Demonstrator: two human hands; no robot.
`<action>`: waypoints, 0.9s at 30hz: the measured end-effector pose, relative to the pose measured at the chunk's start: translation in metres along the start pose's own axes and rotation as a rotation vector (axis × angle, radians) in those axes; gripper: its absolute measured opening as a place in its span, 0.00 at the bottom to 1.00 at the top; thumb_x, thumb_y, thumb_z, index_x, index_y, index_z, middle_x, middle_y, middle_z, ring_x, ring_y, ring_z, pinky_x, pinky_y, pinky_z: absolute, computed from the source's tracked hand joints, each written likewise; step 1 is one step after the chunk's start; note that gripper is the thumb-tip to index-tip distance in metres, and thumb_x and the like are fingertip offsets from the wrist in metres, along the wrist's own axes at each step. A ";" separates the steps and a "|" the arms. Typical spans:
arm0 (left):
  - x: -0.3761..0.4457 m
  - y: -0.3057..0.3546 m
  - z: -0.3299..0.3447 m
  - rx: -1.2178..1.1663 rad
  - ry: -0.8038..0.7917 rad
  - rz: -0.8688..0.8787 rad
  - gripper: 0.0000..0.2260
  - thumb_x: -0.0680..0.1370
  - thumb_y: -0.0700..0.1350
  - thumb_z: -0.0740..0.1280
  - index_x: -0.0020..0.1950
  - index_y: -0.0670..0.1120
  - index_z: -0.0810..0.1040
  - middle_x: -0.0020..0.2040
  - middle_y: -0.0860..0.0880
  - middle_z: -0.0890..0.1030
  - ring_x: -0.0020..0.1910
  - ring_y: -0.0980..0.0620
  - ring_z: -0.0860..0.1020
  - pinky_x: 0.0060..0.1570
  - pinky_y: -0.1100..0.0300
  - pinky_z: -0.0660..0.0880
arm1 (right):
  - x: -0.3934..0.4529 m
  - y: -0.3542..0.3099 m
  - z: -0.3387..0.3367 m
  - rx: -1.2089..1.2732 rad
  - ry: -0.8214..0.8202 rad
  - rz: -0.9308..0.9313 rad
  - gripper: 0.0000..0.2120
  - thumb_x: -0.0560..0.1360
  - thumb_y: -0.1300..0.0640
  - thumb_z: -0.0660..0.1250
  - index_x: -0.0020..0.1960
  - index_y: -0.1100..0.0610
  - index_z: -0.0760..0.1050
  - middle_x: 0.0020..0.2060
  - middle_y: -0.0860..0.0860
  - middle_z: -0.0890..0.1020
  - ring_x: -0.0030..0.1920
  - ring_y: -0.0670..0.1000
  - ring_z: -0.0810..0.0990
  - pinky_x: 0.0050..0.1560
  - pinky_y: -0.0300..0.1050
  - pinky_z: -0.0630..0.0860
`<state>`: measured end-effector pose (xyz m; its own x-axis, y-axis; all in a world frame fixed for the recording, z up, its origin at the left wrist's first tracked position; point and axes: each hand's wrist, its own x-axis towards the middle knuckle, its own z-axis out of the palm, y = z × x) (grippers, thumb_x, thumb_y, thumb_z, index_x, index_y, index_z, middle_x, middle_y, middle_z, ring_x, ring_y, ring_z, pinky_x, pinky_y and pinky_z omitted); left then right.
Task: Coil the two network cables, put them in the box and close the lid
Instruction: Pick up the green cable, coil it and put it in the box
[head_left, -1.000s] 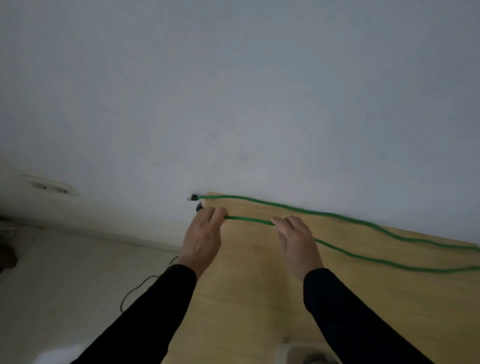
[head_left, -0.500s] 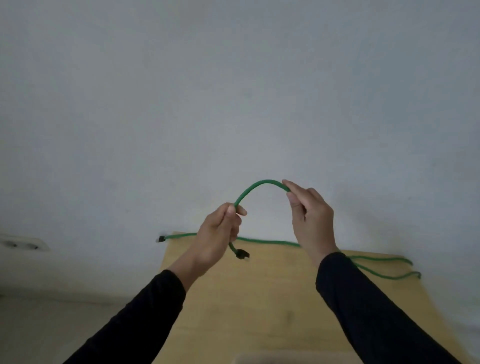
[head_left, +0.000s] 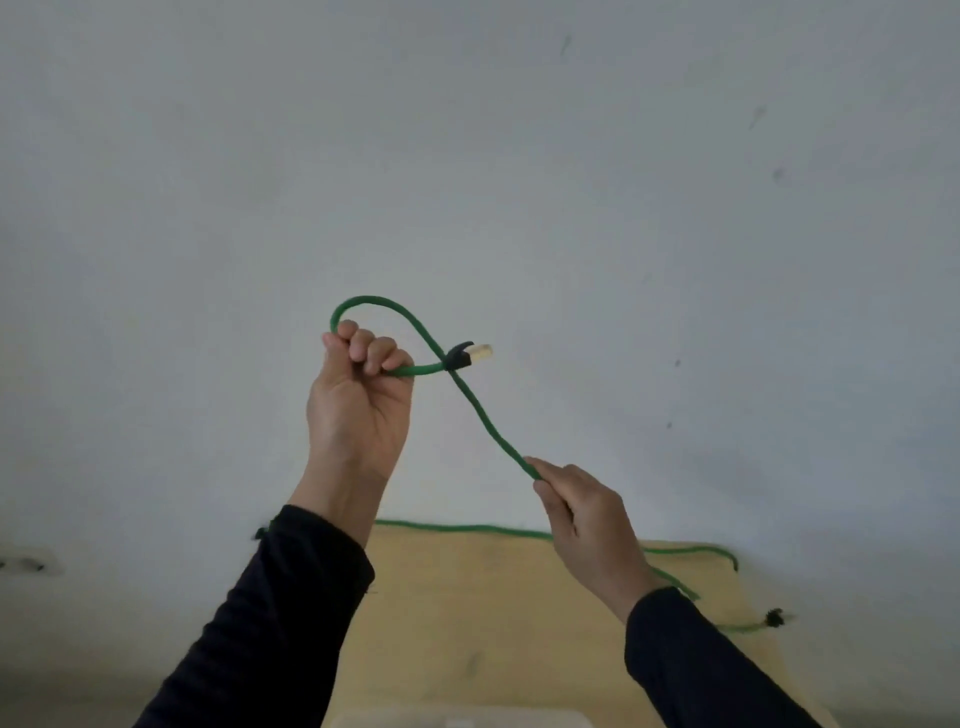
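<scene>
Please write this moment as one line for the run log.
step: first loop forming | left hand: grips green cable loop, plug free | right hand: pinches same cable lower | second cable: on table

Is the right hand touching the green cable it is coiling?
Touching. The head view shows the right hand pinching the green cable, which runs straight into its closed fingertips with no gap.

Left hand (head_left: 358, 400) raised, fist closed on green cable (head_left: 483, 415) looped overhead; right hand (head_left: 592, 525) pinching same cable lower. Second green cable (head_left: 467, 528) lying along counter (head_left: 493, 613) back edge.
</scene>
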<state>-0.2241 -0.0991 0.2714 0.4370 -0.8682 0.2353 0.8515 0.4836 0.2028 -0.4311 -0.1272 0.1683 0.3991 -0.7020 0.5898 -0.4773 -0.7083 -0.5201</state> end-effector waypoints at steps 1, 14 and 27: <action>0.001 -0.001 0.004 0.043 0.007 0.042 0.14 0.83 0.47 0.50 0.40 0.46 0.69 0.28 0.53 0.67 0.25 0.57 0.65 0.29 0.67 0.68 | -0.002 -0.005 -0.006 -0.028 -0.015 -0.041 0.15 0.79 0.52 0.56 0.61 0.54 0.75 0.33 0.45 0.72 0.34 0.44 0.72 0.34 0.29 0.67; -0.036 -0.040 0.014 1.142 -0.306 0.112 0.14 0.83 0.46 0.49 0.42 0.45 0.68 0.30 0.54 0.75 0.30 0.56 0.70 0.31 0.63 0.70 | 0.051 -0.066 -0.071 -0.185 0.045 -0.467 0.13 0.78 0.54 0.57 0.46 0.59 0.78 0.34 0.50 0.76 0.31 0.42 0.63 0.31 0.33 0.62; -0.046 -0.032 0.017 0.926 -0.436 -0.325 0.12 0.78 0.50 0.55 0.39 0.45 0.70 0.25 0.54 0.57 0.23 0.56 0.54 0.24 0.65 0.54 | 0.112 -0.069 -0.094 0.094 0.012 -0.230 0.11 0.74 0.50 0.64 0.40 0.56 0.80 0.35 0.48 0.80 0.34 0.45 0.75 0.36 0.30 0.68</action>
<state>-0.2760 -0.0726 0.2704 -0.0677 -0.9442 0.3224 0.2776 0.2925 0.9151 -0.4270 -0.1502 0.3277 0.4789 -0.5210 0.7065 -0.2999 -0.8535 -0.4262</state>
